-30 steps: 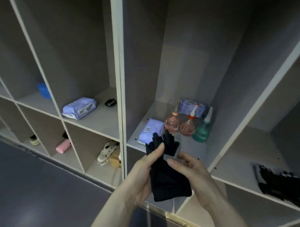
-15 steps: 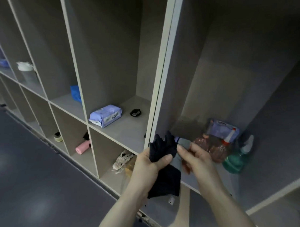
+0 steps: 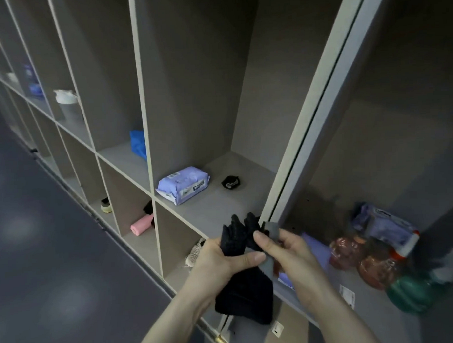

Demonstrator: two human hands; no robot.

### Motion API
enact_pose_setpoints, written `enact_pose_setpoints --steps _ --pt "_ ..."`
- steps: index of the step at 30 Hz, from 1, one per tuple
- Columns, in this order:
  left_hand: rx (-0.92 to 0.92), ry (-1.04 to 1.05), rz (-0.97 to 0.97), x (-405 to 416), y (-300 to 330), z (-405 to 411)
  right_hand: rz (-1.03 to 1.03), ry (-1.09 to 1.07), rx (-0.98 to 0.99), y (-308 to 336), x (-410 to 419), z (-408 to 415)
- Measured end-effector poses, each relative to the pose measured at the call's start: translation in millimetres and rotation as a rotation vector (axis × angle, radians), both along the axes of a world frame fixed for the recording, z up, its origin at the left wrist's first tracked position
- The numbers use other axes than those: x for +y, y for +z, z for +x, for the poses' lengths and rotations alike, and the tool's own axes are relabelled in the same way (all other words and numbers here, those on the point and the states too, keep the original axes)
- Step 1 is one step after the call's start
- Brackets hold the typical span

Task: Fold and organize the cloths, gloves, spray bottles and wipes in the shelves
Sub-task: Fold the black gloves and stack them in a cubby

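**Black gloves gripped in both hands at the shelf edge**

Held in front of the grey shelving point(image 3: 191, 70): soft, matte black gloves point(image 3: 243, 286), knit-looking, limp below the grip, with stubby finger ends poking up above it. Clamped by the left hand point(image 3: 221, 261), thumb laid across the front of the fabric and fingers curled behind. Pinched near the top by the right hand point(image 3: 290, 256), thumb tip pressing the dark cloth, other fingers curled behind it.

Just beyond, in the middle compartment: a glossy lilac wipes pack point(image 3: 183, 184), pillow-shaped with crimped ends, lying flat near the front lip; a small black crumpled item point(image 3: 231, 182) set apart behind it; bare smooth board between them and towards the back wall. Straight, thin board edges all round, pale on the front faces.

In the right compartment, blurred: two rounded pinkish spray bottles point(image 3: 362, 256), a rounded green spray bottle point(image 3: 409, 293) with a white trigger top, and another lilac pack point(image 3: 381, 223) behind, all close together. Another lilac pack partly hidden behind the right hand.

Lower left cell: a pink roll point(image 3: 141, 224) on its side. Further left: a folded blue cloth point(image 3: 138, 145) half hidden by a divider. Smooth dark floor point(image 3: 43, 254) alongside.
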State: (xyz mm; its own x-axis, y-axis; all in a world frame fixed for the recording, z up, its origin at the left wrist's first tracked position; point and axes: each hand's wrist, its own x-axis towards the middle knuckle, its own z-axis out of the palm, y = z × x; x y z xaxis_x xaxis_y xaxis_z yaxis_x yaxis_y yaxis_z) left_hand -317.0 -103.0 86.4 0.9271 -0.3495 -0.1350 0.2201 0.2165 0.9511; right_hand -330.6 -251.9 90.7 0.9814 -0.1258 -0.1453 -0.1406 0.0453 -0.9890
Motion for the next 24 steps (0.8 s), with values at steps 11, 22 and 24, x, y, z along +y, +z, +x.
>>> enact_pose_setpoints --steps 11,22,24 --pt "0.174 -0.096 0.050 80.6 -18.8 112.3 -0.052 -0.283 0.026 -33.5 91.7 92.0" --pt "0.142 -0.174 0.254 122.9 -34.5 198.4 0.038 -0.560 0.037 -43.7 134.3 139.8" --pt "0.153 -0.082 0.255 122.2 -36.5 212.9 -0.060 -0.629 0.066 -64.1 116.4 154.4"
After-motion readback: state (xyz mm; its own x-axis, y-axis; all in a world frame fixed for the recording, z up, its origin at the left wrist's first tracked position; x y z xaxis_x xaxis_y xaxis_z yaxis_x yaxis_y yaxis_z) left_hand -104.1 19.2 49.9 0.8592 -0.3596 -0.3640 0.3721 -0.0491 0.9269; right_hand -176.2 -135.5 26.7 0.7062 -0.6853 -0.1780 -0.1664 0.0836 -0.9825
